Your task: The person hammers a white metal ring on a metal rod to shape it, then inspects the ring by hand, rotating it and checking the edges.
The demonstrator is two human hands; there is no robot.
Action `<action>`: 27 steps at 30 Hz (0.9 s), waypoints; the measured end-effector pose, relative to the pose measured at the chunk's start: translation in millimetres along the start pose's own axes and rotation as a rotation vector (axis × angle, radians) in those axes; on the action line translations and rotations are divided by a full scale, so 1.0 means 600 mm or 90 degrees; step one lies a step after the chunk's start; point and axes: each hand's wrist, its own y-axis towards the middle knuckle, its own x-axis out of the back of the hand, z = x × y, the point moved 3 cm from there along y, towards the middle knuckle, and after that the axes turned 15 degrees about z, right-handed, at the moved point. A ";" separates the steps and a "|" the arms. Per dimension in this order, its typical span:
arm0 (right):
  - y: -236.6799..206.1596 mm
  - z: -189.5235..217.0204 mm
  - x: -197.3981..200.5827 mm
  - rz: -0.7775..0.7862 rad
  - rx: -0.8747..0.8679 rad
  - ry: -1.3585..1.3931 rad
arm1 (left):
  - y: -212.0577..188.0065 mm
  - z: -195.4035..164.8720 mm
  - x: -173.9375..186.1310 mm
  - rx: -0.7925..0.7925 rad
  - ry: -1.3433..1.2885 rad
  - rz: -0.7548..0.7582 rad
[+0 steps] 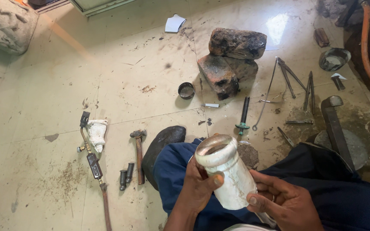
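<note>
Both my hands hold a white, grimy jar (230, 175) with an open round mouth, tilted toward the camera over my lap. My left hand (200, 186) grips its left side with the thumb across the front. My right hand (285, 201) cups its lower right side, a ring on one finger. I sit on a dirty tiled floor in dark blue trousers (343, 192), with a black shoe (161, 143) at my left knee.
Charred bricks (232, 57) are stacked ahead. A small tin (186, 90), a hammer (139, 149), a gas torch with hose (91, 162), a file (243, 113), tongs (296, 85), a metal bowl (334, 58) and an orange hose (367, 47) lie around.
</note>
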 end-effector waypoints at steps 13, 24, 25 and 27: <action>-0.012 -0.053 0.038 0.021 0.031 -0.090 | 0.006 -0.043 -0.026 -0.017 0.126 0.095; -0.019 -0.076 0.048 0.101 0.230 -0.070 | -0.005 -0.084 -0.056 -0.013 0.291 0.148; -0.020 -0.074 0.050 0.098 0.228 -0.075 | -0.005 -0.086 -0.057 -0.008 0.299 0.140; -0.021 -0.071 0.052 0.088 0.225 -0.086 | -0.007 -0.090 -0.063 -0.030 0.297 0.173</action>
